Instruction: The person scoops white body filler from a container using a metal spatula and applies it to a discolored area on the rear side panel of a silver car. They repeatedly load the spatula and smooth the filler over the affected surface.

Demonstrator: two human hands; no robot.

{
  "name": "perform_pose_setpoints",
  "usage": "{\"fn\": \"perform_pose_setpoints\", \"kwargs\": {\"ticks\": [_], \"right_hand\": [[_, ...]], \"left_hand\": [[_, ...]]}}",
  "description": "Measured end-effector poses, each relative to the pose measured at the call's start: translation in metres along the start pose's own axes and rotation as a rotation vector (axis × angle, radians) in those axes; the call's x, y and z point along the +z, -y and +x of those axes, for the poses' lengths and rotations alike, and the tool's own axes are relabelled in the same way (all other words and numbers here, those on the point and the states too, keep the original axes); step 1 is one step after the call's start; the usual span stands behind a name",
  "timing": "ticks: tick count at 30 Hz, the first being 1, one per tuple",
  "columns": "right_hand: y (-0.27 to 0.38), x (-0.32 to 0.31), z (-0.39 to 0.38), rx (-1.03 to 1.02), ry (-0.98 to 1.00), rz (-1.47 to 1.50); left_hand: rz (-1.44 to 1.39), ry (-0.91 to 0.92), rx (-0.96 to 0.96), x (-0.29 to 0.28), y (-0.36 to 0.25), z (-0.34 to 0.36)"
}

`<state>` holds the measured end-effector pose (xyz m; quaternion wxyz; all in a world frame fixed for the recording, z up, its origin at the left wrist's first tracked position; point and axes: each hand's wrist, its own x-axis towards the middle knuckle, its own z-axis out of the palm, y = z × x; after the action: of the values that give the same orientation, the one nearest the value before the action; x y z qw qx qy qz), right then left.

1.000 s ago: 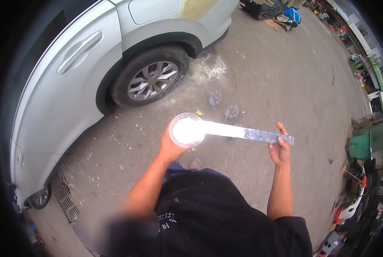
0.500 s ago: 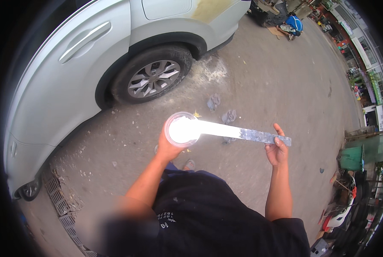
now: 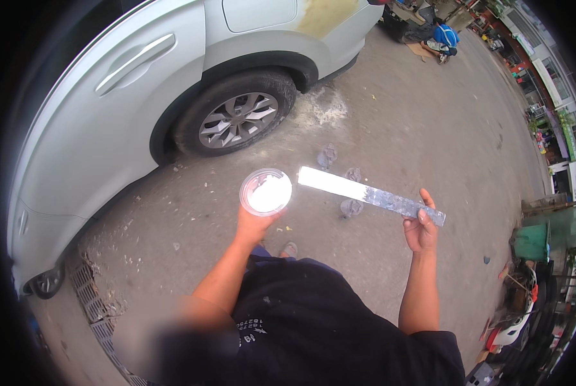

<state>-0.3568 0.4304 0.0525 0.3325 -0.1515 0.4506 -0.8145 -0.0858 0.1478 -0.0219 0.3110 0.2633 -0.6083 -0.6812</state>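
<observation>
While we stand beside the car [image 3: 88,148]: our left hand [image 3: 254,226] grips a clear round cup [image 3: 247,195] from its near side.
Cup: held above the ground [image 3: 429,122], with glaring white material [image 3: 270,195] inside.
Right hand [image 3: 420,233]: thumb and fingers pinching the grey end of a flat strip [image 3: 373,197].
Strip: stretched between our hands, its white-coated end just beside the cup, apart from the rim.
Car: pale, at our left, showing a spoked wheel [image 3: 236,121] and a tan patch [image 3: 325,17].
Background: a person [image 3: 444,40], partly in blue, low down.
</observation>
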Motion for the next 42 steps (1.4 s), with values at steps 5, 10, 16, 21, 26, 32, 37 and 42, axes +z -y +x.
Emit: {"fn": "perform_pose_setpoints", "kwargs": {"ticks": [5, 10, 16, 21, 26, 32, 37, 42], "right_hand": [[0.012, 0.017, 0.007, -0.061, 0.097, 0.016], [0.002, 0.053, 0.015, -0.014, 0.175, -0.048], [0.016, 0.013, 0.001, -0.108, 0.135, -0.069], [0.019, 0.042, 0.007, -0.153, 0.202, -0.04], [0.007, 0.049, 0.006, -0.115, 0.239, -0.175], [0.013, 0.043, 0.0, -0.068, 0.252, -0.136], [0.026, 0.018, -0.007, -0.143, 0.209, -0.01], [0.023, 0.042, 0.002, -0.121, 0.309, 0.005]], "left_hand": [[0.029, 0.026, -0.015, -0.004, -0.003, 0.0], [0.014, 0.097, 0.034, 0.004, -0.017, 0.011], [-0.097, -0.004, 0.003, -0.012, -0.008, 0.01], [-0.038, 0.058, -0.051, -0.001, -0.024, 0.008], [-0.071, 0.106, -0.018, 0.005, -0.034, 0.012], [-0.098, 0.077, -0.035, 0.001, -0.041, 0.007], [-0.253, 0.025, -0.052, -0.009, -0.028, 0.006], [0.052, 0.071, 0.036, 0.004, -0.044, 0.004]]}}
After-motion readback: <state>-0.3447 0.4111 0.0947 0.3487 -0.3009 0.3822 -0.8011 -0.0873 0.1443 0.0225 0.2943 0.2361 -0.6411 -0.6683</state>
